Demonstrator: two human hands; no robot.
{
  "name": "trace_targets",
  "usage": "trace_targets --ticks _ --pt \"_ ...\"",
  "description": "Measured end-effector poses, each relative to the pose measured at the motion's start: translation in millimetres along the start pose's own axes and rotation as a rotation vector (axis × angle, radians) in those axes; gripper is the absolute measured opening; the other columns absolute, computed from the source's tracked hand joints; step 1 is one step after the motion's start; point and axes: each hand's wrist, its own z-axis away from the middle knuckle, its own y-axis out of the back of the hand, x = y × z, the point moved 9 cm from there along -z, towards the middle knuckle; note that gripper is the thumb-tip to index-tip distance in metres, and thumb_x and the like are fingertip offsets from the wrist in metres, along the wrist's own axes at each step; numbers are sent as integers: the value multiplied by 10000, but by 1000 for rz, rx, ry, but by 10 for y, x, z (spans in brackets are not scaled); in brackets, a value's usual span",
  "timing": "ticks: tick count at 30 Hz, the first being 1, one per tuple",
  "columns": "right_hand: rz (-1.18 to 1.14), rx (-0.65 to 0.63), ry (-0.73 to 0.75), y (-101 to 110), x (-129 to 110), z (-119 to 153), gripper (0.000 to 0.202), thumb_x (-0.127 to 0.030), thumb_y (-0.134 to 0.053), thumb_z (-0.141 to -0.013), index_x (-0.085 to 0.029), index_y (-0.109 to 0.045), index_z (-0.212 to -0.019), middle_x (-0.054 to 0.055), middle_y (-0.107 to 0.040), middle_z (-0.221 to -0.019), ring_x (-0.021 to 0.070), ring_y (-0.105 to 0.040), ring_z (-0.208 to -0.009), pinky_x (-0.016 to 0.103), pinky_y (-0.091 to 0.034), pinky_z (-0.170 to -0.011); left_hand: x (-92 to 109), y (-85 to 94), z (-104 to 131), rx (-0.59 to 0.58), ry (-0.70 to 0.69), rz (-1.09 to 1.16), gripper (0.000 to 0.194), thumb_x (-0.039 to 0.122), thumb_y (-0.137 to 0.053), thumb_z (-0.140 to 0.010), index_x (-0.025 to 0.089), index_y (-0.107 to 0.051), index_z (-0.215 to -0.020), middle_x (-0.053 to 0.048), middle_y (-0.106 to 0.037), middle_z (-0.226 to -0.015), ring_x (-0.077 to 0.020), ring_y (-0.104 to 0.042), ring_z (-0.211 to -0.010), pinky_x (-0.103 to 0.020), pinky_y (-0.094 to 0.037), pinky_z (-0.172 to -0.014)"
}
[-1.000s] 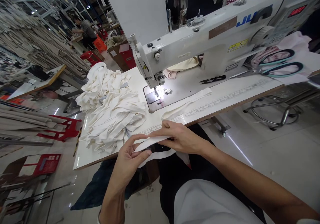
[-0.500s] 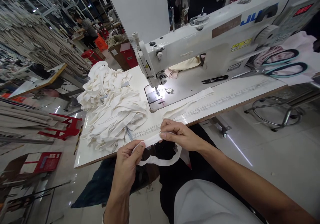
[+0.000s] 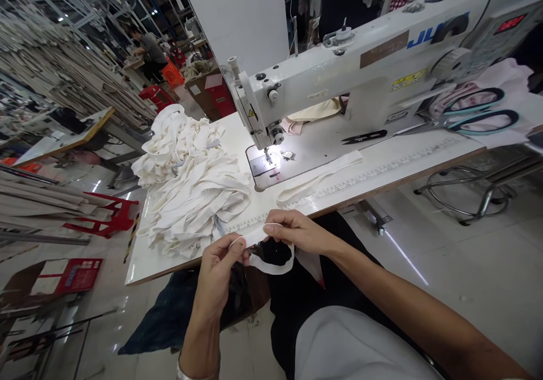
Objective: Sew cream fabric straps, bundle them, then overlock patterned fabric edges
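Note:
A loop of white fabric band [image 3: 274, 267] hangs between my two hands at the table's front edge. My left hand [image 3: 219, 267] pinches it at the left between thumb and fingers. At the right, my right hand [image 3: 294, 232] pinches the same band, so a short stretch lies straight between them. The rest droops below in a curve. Just beyond my right hand, another white band [image 3: 318, 181] lies folded on the table. To the left of it rises a heap of white fabric bands [image 3: 195, 193].
A sewing machine [image 3: 314, 83] with its lamp lit stands behind my hands. Thread snips [image 3: 365, 137] and large scissors [image 3: 479, 111] lie at the right. A measuring tape [image 3: 339, 186] runs along the table [image 3: 169, 267] front. A person [image 3: 150, 49] is in the far background.
My hands have come slightly closer together, shortening the straight stretch of band between them. The hanging part of the loop looks smaller and sits a little higher.

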Motion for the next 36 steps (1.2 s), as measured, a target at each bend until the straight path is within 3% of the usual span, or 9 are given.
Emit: trace_targets --ticks 3,7,12,19,29,36 --pt "-6 -60 -43 -76 64 -58 407 -502 -602 -899 -139 -603 -714 -13 -520 -667 105 -483 -634 236 -372 -592 -2 -65 -25 -40 4 -34 248 383 -683 -811 145 -663 -743 -16 -607 -626 -128 -553 -589 -248 -453 -621" --pt "30 -71 -38 -112 77 -100 399 -511 -612 -886 -141 -620 -737 -9 -548 -673 116 -493 -647 244 -389 -621 -62 -43 -53 -15 4 -29 228 383 -694 -811 159 -654 -796 29 -564 -565 -96 -506 -487 -219 -422 -506" --pt "-38 -35 13 -110 43 -122 394 -503 -630 -874 -145 -607 -711 -8 -538 -687 117 -497 -662 247 -406 -649 -60 41 -29 15 -60 -30 194 355 -691 -825 169 -659 -779 36 -572 -576 -85 -524 -516 -203 -446 -530" --pt "-51 -36 25 -139 88 -164 370 -470 -611 -895 -148 -605 -712 -8 -530 -676 120 -489 -660 253 -400 -651 -88 110 0 23 -46 -5 199 363 -696 -821 171 -662 -782 36 -571 -565 -90 -532 -515 -204 -446 -515" --pt "-87 -39 -45 -184 145 -201 416 -487 -617 -885 -150 -559 -647 -13 -503 -630 121 -503 -646 259 -417 -669 -211 114 -23 -4 42 126 256 379 -699 -816 163 -599 -722 61 -498 -509 -52 -430 -404 -179 -329 -411" --pt "86 -48 -27 -240 141 -221 354 -416 -603 -914 -140 -615 -691 -8 -549 -643 112 -493 -628 239 -381 -606 -222 199 11 25 3 75 244 368 -661 -856 167 -583 -742 71 -509 -533 -31 -409 -350 -178 -297 -392"
